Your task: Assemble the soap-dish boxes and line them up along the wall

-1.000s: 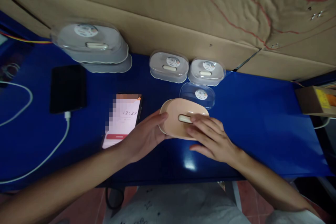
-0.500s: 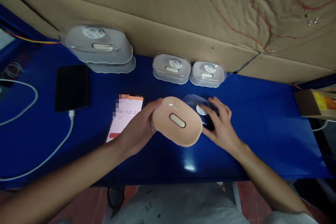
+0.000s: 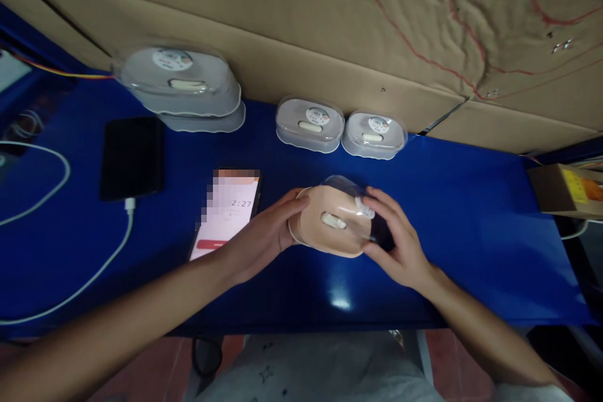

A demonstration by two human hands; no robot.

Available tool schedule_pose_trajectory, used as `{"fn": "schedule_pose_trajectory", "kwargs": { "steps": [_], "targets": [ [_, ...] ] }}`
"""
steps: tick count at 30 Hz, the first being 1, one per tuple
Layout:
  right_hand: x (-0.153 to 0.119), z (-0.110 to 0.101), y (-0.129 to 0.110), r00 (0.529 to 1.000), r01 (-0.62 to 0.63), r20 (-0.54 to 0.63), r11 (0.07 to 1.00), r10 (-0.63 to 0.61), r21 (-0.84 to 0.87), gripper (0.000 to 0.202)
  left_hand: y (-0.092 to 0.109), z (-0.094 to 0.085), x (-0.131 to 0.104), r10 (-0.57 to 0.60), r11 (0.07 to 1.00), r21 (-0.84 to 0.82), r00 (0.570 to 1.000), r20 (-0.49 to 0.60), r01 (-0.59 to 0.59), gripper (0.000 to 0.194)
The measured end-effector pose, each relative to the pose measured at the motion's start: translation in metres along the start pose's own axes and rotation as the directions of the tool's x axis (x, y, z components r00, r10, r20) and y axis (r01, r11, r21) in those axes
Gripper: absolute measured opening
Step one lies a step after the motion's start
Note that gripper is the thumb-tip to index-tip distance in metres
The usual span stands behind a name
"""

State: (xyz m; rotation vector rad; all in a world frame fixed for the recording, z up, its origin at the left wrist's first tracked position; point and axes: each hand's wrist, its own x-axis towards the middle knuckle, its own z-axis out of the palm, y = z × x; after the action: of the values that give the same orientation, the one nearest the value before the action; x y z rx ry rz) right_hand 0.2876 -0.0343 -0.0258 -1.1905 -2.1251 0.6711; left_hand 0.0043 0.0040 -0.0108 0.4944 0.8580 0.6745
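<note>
The left hand [image 3: 264,235] is gripping a peach oval plastic box [image 3: 318,235] by its left end, over the blue table [image 3: 485,226]; the right hand [image 3: 402,248] is holding a clear oval plastic lid [image 3: 343,183] across its far right side. A loose right grip could be sending the lid askew.

A glossy blue tabletop [image 3: 485,220] stretches out in front of me, and along its far edge rises brown sheeting [image 3: 282,19], fairly smooth toward the left and crumpled at upper right, where red lines [image 3: 553,23] wander across it. A dark slit [image 3: 445,115] slants through its lower part. Near the surface's front edge shines a white glare [image 3: 340,298]; below that edge I see reddish floor tiles [image 3: 459,361], dimly lit.
</note>
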Motion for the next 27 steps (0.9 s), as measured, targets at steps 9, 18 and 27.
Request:
{"fn": "schedule_pose_trajectory", "kwargs": {
  "steps": [9,18,27],
  "targets": [
    [-0.0024,0.009,-0.0071,0.989,0.148,0.028,0.985,-0.146,-0.086,0.077,-0.0043,0.0037,-0.0021,-0.01,0.999,-0.046,0.994,0.111,0.015,0.05],
    [-0.0026,0.0098,-0.0064,0.98,0.19,-0.045,0.975,-0.196,-0.115,0.076,-0.0077,0.0018,-0.0043,0.028,0.997,0.069,0.983,0.184,-0.042,0.068],
    [-0.004,0.0107,-0.0014,0.975,0.191,-0.077,0.967,-0.206,-0.169,0.078,-0.0081,-0.0006,-0.0079,0.102,0.973,0.183,0.974,0.203,-0.14,0.075]
  ]
}}
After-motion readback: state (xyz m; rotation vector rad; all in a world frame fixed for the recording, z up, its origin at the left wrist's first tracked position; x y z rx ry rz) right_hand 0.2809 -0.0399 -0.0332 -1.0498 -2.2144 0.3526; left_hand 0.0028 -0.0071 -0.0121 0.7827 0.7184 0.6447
